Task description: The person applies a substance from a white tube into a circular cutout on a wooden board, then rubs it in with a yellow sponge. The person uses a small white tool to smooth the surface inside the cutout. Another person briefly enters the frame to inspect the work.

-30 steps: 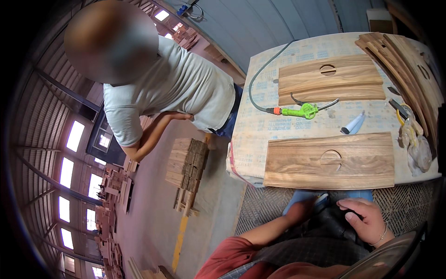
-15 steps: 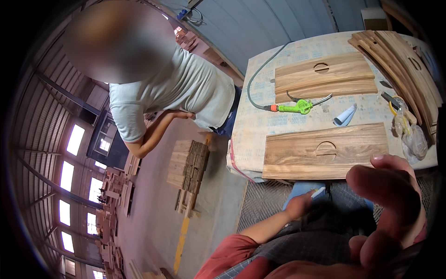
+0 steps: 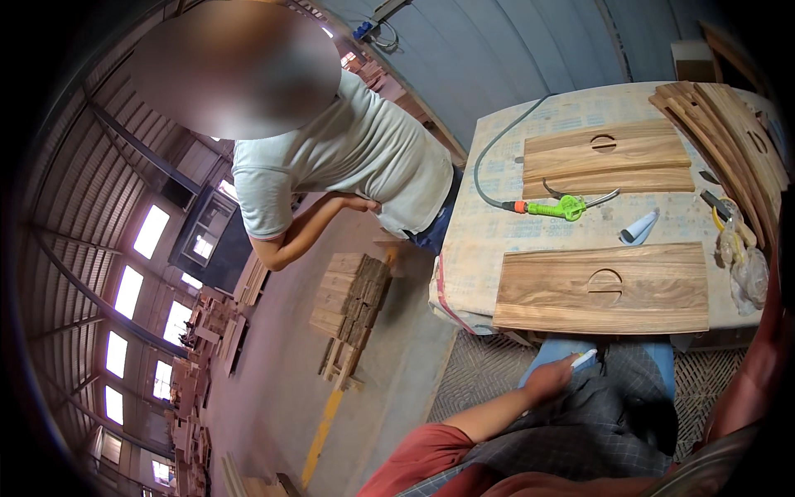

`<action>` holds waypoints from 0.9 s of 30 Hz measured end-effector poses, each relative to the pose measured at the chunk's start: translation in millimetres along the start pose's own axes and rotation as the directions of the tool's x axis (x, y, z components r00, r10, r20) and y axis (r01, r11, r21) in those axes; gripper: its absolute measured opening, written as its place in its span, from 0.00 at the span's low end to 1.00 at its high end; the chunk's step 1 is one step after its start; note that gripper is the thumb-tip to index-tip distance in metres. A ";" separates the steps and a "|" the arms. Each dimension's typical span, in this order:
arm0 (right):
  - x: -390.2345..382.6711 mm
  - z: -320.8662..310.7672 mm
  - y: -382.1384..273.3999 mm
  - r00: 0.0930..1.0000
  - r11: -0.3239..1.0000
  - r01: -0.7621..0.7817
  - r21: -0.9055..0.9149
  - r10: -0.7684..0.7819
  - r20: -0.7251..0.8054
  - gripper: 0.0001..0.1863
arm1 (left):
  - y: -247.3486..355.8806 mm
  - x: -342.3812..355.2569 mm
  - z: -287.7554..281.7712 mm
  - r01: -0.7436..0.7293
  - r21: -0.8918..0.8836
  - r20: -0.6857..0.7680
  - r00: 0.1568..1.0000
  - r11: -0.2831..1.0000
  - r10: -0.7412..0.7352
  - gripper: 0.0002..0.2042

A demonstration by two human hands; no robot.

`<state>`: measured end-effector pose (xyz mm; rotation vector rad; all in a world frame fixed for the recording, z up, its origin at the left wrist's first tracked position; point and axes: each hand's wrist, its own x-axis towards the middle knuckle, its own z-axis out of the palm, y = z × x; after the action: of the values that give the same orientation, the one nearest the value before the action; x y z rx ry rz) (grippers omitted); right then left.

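Observation:
My left hand point(image 3: 553, 379) is closed low in front of my lap, just off the near side of the table. Out of its fingers sticks a small white stick-like object point(image 3: 584, 359), whose kind I cannot make out. My right sleeve point(image 3: 749, 373) rises along the right edge of the view, and the hand itself is out of sight. Closest to me on the table lies a flat wooden panel point(image 3: 538, 290) with a round cutout crossed by a bar. Behind it rest a rolled blue-white sheet point(image 3: 639, 228) and a green air blow gun point(image 3: 563, 208) on a hose.
A second wooden panel point(image 3: 563, 161) lies farther back on the covered table point(image 3: 489, 236). Stacked boards point(image 3: 720, 132) and a clear plastic bag point(image 3: 749, 277) occupy the right side. At the left stands a person in a pale shirt point(image 3: 348, 157), near a floor stack of planks point(image 3: 352, 294).
My right hand, which was raised large at the lower right, has left the view. The scene has shifted slightly right and down. My left hand still holds the white object.

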<state>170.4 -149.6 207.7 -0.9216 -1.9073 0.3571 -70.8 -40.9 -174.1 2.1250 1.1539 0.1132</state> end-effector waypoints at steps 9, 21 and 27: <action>1.3 6.3 0.7 1.000 1.000 0.017 0.014 -0.017 0.001 0.22 | 3.6 -1.4 -0.8 -0.042 -0.023 -0.043 0.998 0.999 0.041 0.23; -1.1 22.3 22.7 0.996 0.996 0.085 -0.008 -0.085 0.000 0.24 | -21.6 -1.7 19.2 -0.362 0.024 -0.297 0.888 0.932 0.353 0.16; -9.1 6.8 40.3 0.978 0.985 0.152 0.078 -0.139 -0.154 0.24 | -2.6 -8.2 -2.6 -0.140 -0.036 -0.209 0.969 0.989 0.130 0.17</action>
<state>185.1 -128.2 174.9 -0.7245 -1.7951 0.2768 -78.6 -44.8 -171.7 2.1846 1.1088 0.4307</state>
